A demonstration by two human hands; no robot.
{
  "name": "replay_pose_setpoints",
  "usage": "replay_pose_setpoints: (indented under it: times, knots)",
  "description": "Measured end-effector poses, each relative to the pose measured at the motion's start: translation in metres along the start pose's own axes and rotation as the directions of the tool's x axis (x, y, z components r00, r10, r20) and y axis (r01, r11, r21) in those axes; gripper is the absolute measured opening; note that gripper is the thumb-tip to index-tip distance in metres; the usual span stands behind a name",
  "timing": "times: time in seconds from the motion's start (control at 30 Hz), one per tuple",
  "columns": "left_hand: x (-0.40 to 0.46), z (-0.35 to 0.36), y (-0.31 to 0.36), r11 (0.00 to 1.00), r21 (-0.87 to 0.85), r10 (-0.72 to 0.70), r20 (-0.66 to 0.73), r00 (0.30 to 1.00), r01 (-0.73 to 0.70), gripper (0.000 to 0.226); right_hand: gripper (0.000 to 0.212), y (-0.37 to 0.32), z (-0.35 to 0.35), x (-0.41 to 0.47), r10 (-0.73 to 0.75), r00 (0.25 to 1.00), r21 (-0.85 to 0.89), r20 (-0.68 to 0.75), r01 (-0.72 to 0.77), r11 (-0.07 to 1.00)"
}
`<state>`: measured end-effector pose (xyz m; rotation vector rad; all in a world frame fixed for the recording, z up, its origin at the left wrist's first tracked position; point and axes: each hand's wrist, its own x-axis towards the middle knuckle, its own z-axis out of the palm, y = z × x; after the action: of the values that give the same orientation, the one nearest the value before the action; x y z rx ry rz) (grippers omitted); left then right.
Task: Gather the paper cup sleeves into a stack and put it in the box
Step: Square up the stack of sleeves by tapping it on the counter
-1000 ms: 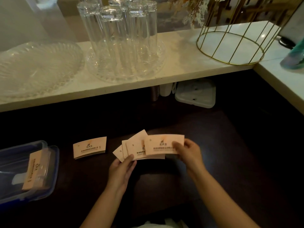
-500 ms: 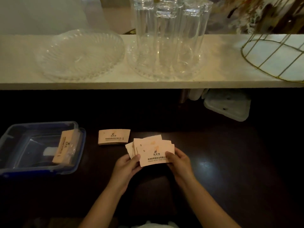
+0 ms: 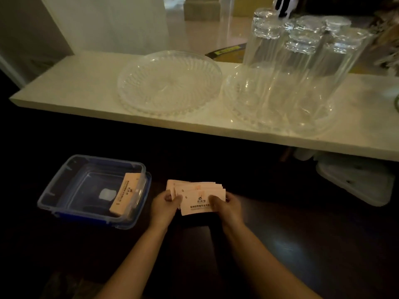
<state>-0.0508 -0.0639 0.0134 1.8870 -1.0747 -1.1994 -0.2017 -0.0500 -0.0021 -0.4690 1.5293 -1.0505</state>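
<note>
Several pale orange paper cup sleeves (image 3: 199, 199) are bunched in a loose, slightly fanned stack over the dark counter. My left hand (image 3: 164, 207) pinches the stack's left end and my right hand (image 3: 227, 206) grips its right end. More sleeve edges show behind the stack's top; whether they lie on the counter is unclear. To the left stands a clear plastic box with a blue rim (image 3: 64, 169). Another bundle of sleeves (image 3: 125, 194) leans against its right wall.
A white shelf (image 3: 71, 87) runs across above the counter. On it sit a clear glass plate (image 3: 168, 83) and several upturned glasses (image 3: 298, 67) on a glass tray. A white plastic lid (image 3: 356, 180) lies under the shelf at the right.
The fanned sleeves have been drawn closer into one stack. Both hands moved left to where the single loose sleeve lay; it is no longer seen apart. The view swung left.
</note>
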Motion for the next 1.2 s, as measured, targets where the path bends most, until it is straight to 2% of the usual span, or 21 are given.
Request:
replay_pose_setpoints:
  times: [0.1,0.27,0.37,0.43,0.57,0.6,0.73,0.87,0.93,1.03,1.13,1.2]
  knots:
    - [0.022,0.001,-0.001,0.996,0.094,0.004,-0.042,0.999,0.000,0.025,0.029,0.003,0.016,0.019,0.057,0.997,-0.064,-0.057,-0.060,0.996]
    - [0.050,0.000,-0.012,0.990,0.131,-0.044,-0.030,0.999,0.048,0.047,0.025,0.011,0.032,0.044,0.143,0.979,-0.102,-0.143,-0.159,0.982]
    - [0.061,-0.001,-0.023,0.958,0.285,-0.014,-0.064,0.998,0.032,0.070,0.025,0.014,0.037,0.056,0.156,0.976,-0.185,-0.149,-0.183,0.966]
    - [0.069,-0.003,-0.028,0.939,0.338,-0.048,-0.041,0.998,0.059,0.076,0.025,0.013,0.037,0.059,0.138,0.979,-0.246,-0.148,-0.172,0.954]
    - [0.075,-0.007,-0.020,0.968,0.248,-0.073,0.114,0.991,0.042,0.041,0.028,0.017,0.029,0.061,0.112,0.986,-0.307,-0.121,-0.145,0.941]
    - [0.075,-0.007,-0.018,0.974,0.220,-0.084,0.147,0.986,0.050,0.038,0.029,0.017,0.028,0.060,0.113,0.987,-0.309,-0.113,-0.143,0.940]
    - [0.070,-0.010,-0.017,0.983,0.144,-0.149,0.242,0.959,0.117,0.045,0.030,0.017,0.022,0.058,0.085,0.992,-0.317,-0.089,-0.109,0.942]
    - [0.061,-0.013,-0.018,0.991,0.080,-0.128,0.261,0.957,0.111,0.059,0.032,0.018,0.015,0.051,0.079,0.996,-0.289,-0.044,-0.088,0.953]
    - [0.054,-0.015,-0.020,0.995,0.049,-0.096,0.258,0.961,0.086,0.067,0.040,0.018,0.011,0.046,0.047,0.999,-0.287,0.005,-0.044,0.957]
    - [0.047,-0.018,-0.027,0.997,0.033,-0.070,0.278,0.958,0.063,0.074,0.074,0.016,0.002,0.038,-0.052,0.995,-0.376,0.089,0.082,0.923]
    - [0.037,-0.017,-0.035,0.997,0.077,-0.026,0.285,0.958,0.004,0.070,0.098,0.009,-0.009,0.031,-0.188,0.946,-0.464,0.265,0.296,0.835]
    - [0.030,-0.013,-0.039,0.991,0.116,0.036,0.296,0.955,-0.073,0.065,0.099,0.009,-0.020,0.031,-0.232,0.883,-0.531,0.407,0.436,0.727]
